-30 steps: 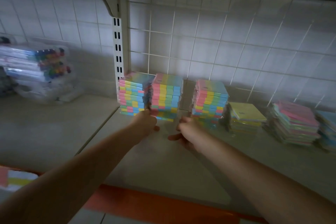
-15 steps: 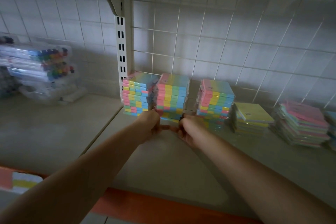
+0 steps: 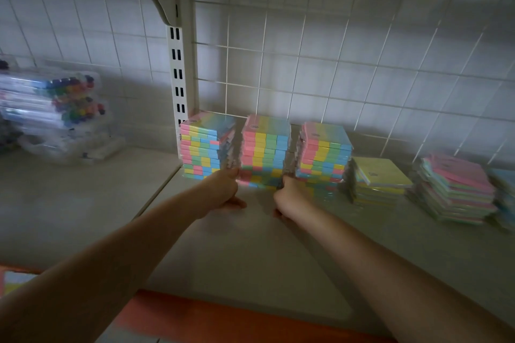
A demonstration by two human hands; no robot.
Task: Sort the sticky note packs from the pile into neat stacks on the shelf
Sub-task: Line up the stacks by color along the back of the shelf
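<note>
left hand (image 3: 223,189) fingers curled, thumb up against lower left side of middle stack (image 3: 264,150). right hand (image 3: 292,193) curled too, touching stack's lower right side; full grip unclear. stack stands at shelf (image 3: 250,245) back edge, between left stack (image 3: 204,145) and right stack (image 3: 322,152). loose pile (image 3: 454,189) toward right end.

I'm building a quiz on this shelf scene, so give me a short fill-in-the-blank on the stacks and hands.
1. The left hand and right hand flank the base of the ___ of three tall striped sticky-note stacks.
2. Right of the third tall stack lies a short stack topped by a ___ pad.
3. The clear cases of coloured markers sit at the far ___.

Missing: middle; yellow; left
</note>
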